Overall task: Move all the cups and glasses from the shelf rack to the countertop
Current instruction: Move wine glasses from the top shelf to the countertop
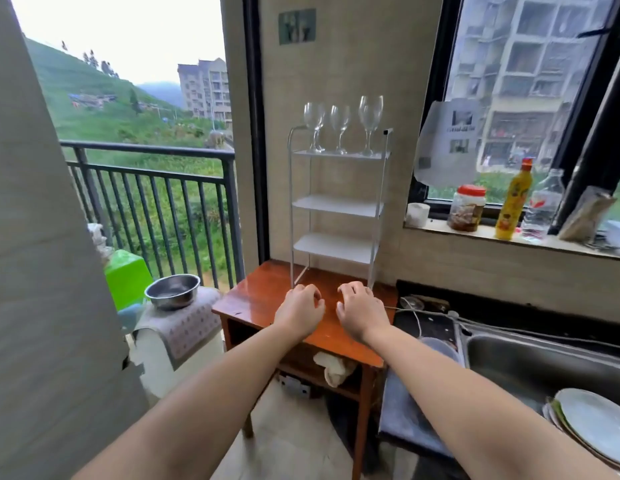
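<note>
Glasses: three stemmed, upright, stems vertical, set in a row on the top shelf of the rack: left glass, middle glass, right glass. Lower shelves are seen bare. Rack is stood on the wooden surface. Left hand and right hand are held low above the surface, fingers loosely curled, nothing gripped. Glasses lie well above and beyond both hands, about equally near each.
</note>
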The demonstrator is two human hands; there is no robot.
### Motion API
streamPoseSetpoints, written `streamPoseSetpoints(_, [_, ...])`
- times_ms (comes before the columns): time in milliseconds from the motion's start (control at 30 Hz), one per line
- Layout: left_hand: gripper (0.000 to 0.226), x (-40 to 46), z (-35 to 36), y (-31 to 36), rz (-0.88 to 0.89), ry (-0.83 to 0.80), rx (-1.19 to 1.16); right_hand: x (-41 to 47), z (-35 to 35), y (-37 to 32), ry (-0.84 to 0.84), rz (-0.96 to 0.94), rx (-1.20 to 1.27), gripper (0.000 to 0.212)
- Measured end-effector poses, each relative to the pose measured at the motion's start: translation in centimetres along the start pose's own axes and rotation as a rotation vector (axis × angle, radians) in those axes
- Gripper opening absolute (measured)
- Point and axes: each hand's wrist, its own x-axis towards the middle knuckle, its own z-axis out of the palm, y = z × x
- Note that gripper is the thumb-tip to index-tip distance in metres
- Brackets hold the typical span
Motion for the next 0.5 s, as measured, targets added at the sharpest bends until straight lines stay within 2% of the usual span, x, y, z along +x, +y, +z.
streamPoseSetpoints(300, [0.031,18.3,-5.7,-3.2,0.15,-0.02,0.005,15.9,-1.8,-3.5,0.152,0.125,0.054,0.039])
streamPoseSetpoints(500, [0.027,28.2,-8.3,-0.1,0.254,0.013,-0.146,23.6,-6.4,-2.7,0.241,0.187,0.13,0.036])
